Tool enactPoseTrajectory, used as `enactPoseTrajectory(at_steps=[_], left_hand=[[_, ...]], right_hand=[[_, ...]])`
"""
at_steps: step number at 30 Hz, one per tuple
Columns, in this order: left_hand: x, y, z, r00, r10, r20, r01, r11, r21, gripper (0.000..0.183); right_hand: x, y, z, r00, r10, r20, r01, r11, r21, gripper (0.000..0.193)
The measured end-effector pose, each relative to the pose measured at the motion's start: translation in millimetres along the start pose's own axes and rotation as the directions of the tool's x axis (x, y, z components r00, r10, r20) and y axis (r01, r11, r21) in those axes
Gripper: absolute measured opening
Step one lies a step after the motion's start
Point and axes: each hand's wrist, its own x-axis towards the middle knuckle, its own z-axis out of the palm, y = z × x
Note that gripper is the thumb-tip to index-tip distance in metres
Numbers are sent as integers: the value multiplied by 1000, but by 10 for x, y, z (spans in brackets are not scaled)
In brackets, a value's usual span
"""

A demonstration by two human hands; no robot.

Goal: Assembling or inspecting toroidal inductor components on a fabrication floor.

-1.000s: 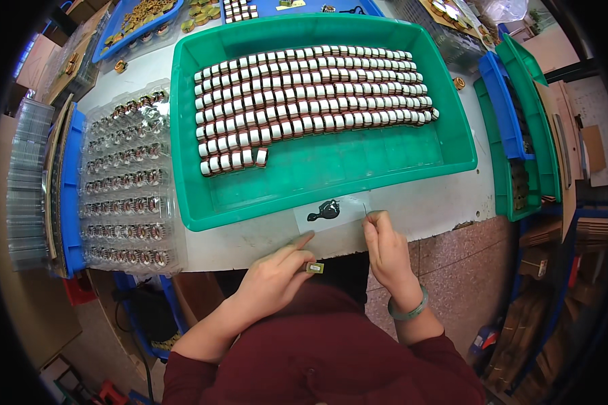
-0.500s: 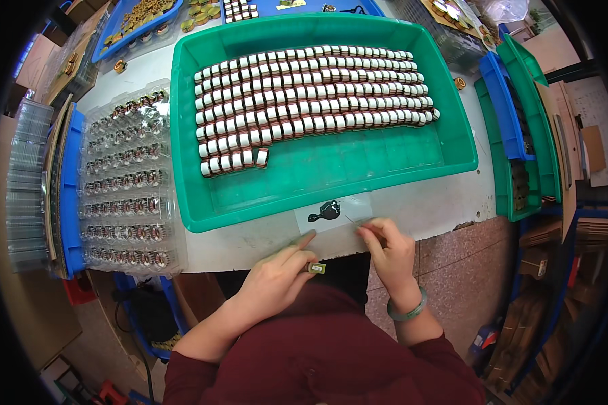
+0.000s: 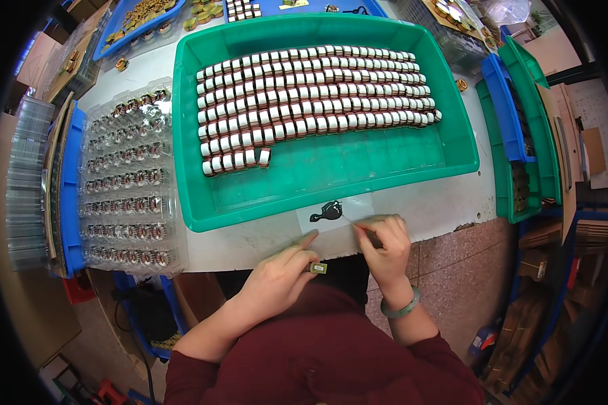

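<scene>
Right grip pinches a thin pin between thumb and forefinger, with no gap to see; the pin's long axis slants leftward and away from it, toward the black paste on a white sheet. Whether pin and paste touch, I cannot tell. Left grip is closed on a small block, which lies left of the right grip and nearer the body.

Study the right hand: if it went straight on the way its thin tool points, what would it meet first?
Most likely the black patch on the white sheet: the thin tool in the right hand points toward it, though the tip's height is unclear.
</scene>
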Motion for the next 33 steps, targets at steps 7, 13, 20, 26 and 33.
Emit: enactPoseTrajectory(at_steps=[7, 13, 20, 26, 33], left_hand=[[3, 15, -11, 1000, -19, 14, 19, 1000, -1, 19], [0, 12, -9, 1000, -21, 14, 21, 1000, -7, 19], [-14, 44, -75, 993, -119, 5, 115, 942, -315, 20], [-36, 115, -134, 953, -181, -243, -62, 669, -741, 26], [-80, 205, -248, 888, -100, -449, -281, 655, -701, 27]], right_hand=[[3, 7, 15, 1000, -27, -2, 27, 1000, -10, 15], [-4, 21, 1, 1000, -12, -16, 12, 1000, 13, 14], [14, -106, -111, 966, 258, 33, -255, 911, 325, 12], [117, -316, -231, 953, 297, 67, -265, 698, 665, 11], [210, -687, -316, 990, 14, 138, -130, 440, 889, 15]])
